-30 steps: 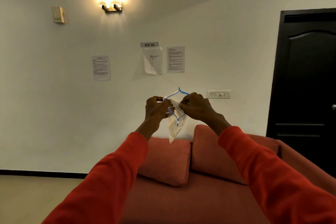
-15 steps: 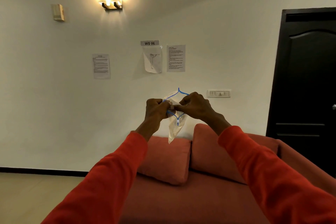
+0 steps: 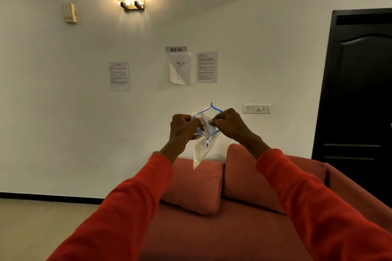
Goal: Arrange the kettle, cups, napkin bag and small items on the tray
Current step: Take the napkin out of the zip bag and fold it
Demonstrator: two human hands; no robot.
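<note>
At mid-frame your left hand [image 3: 184, 126] pinches one lip of the bag [image 3: 203, 148]; your right hand [image 3: 228, 123] pinches the other, mouth spread open. Something white, perhaps a napkin, sits inside. Keep both lips taut, tuck it fully down, then run the zipper shut.

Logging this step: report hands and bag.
Left hand and right hand pinch the zip bag mouth open, midair. Tray not in view.
</note>
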